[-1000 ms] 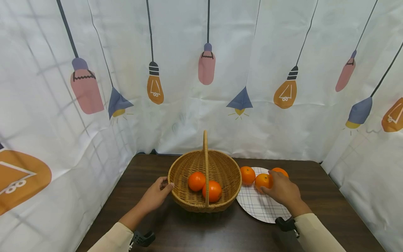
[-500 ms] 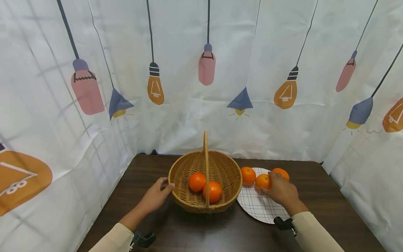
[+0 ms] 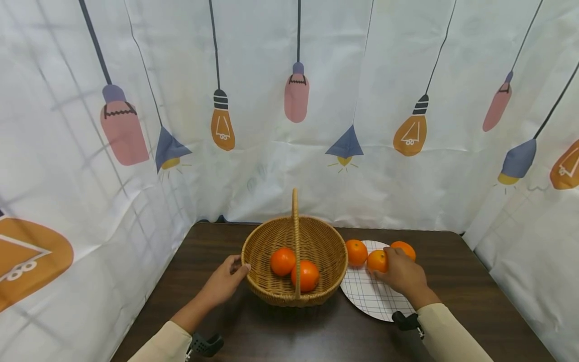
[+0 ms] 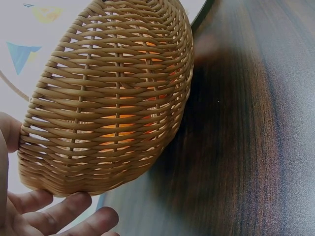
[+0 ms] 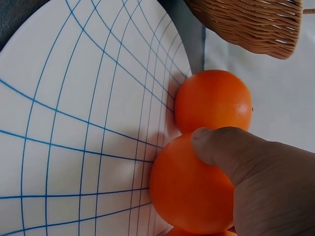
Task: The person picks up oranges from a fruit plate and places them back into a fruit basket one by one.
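Note:
My left hand (image 3: 220, 282) grips the left rim of a round wicker basket (image 3: 326, 246), thumb on one side and fingers on the other. In the left wrist view the woven side (image 4: 118, 88) fills much of the frame. Two oranges (image 3: 282, 261) lie inside the basket. To the right, my right hand (image 3: 404, 275) holds the middle orange (image 3: 376, 261) on a white plate (image 3: 368, 296) with blue grid lines. The right wrist view shows the thumb (image 5: 231, 147) pressed on that orange (image 5: 189, 187); the other fingers are hidden.
Another orange (image 3: 357, 252) sits on the plate beside the basket, touching or nearly touching the held one. One more orange (image 3: 404, 250) lies behind my right hand. The dark wooden table (image 3: 289, 337) ends at a white curtain (image 3: 271, 166) printed with lamps.
My right hand has shifted slightly left and closed a little around the middle orange. The left hand and the basket stay in place.

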Demonstrator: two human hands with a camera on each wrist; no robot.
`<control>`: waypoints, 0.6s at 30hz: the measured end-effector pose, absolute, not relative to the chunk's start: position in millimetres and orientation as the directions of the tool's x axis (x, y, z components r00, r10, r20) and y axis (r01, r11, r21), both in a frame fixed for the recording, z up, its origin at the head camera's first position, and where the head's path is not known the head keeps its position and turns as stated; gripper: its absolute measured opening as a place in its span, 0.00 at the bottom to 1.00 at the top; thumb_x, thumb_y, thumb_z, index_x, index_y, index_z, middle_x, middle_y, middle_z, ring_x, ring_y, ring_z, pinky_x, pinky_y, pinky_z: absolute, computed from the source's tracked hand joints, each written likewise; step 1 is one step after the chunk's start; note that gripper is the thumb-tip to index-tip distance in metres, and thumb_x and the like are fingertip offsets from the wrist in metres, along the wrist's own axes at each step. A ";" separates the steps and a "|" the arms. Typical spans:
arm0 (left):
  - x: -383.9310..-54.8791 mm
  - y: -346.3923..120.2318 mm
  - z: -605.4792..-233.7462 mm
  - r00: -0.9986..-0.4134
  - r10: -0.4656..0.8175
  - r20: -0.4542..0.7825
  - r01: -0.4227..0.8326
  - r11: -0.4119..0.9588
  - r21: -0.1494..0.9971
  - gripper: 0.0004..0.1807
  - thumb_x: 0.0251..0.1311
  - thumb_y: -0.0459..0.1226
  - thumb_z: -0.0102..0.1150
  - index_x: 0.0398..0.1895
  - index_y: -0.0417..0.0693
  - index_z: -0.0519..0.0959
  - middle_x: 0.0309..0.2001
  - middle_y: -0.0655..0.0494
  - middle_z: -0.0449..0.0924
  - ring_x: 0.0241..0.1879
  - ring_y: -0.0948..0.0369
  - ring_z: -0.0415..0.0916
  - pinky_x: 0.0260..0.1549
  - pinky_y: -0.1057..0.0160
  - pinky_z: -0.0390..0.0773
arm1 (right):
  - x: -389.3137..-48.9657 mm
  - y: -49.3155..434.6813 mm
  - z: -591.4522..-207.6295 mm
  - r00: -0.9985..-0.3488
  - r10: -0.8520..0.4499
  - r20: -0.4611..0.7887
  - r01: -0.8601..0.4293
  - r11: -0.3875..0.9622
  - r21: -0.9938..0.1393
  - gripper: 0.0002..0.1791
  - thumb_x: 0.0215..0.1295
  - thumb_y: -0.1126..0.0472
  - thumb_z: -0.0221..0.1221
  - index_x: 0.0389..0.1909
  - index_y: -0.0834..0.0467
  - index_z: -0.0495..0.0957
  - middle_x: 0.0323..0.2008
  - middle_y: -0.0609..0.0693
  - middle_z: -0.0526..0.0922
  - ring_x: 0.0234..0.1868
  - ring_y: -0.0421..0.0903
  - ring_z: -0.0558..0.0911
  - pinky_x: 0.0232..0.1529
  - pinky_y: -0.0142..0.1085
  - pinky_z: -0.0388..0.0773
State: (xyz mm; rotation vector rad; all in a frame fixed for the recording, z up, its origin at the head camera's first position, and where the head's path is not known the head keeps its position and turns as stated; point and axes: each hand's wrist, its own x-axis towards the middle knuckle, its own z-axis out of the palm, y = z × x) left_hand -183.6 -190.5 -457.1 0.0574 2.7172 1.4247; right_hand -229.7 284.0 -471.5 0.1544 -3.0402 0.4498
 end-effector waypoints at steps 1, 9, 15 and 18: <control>-183.5 -190.2 -456.7 -0.997 0.066 -0.047 -0.001 0.570 0.822 0.38 0.75 0.56 0.52 0.72 0.34 0.64 0.62 0.40 0.77 0.63 0.43 0.74 0.56 0.42 0.76 | -229.7 284.1 -471.5 -0.993 -0.090 0.077 -0.109 0.950 -0.291 0.49 0.55 0.43 0.75 0.68 0.70 0.68 0.59 0.69 0.74 0.43 0.60 0.83 0.37 0.59 0.81; -184.3 -189.8 -455.8 -0.997 0.063 -0.048 -0.004 0.572 0.820 0.36 0.76 0.54 0.52 0.72 0.35 0.65 0.62 0.41 0.77 0.63 0.43 0.73 0.56 0.42 0.75 | -228.2 285.5 -470.8 -0.994 -0.089 0.064 -0.106 0.938 -0.331 0.50 0.55 0.43 0.75 0.68 0.71 0.67 0.58 0.70 0.74 0.42 0.59 0.83 0.40 0.59 0.81; -182.5 -190.5 -454.8 -0.996 0.073 -0.042 0.007 0.572 0.821 0.38 0.74 0.57 0.52 0.71 0.34 0.65 0.61 0.43 0.79 0.62 0.44 0.74 0.55 0.42 0.76 | -224.0 286.5 -468.1 -0.995 -0.087 0.043 -0.097 0.936 -0.339 0.49 0.55 0.41 0.74 0.67 0.71 0.68 0.57 0.68 0.75 0.42 0.57 0.82 0.39 0.57 0.81; -182.6 -190.6 -455.2 -0.996 0.072 -0.045 0.004 0.571 0.821 0.37 0.75 0.56 0.53 0.71 0.34 0.65 0.60 0.43 0.79 0.61 0.45 0.75 0.55 0.43 0.76 | -222.0 287.6 -467.2 -0.995 -0.087 0.040 -0.095 0.937 -0.335 0.49 0.55 0.41 0.74 0.66 0.69 0.69 0.56 0.67 0.76 0.41 0.56 0.82 0.38 0.56 0.81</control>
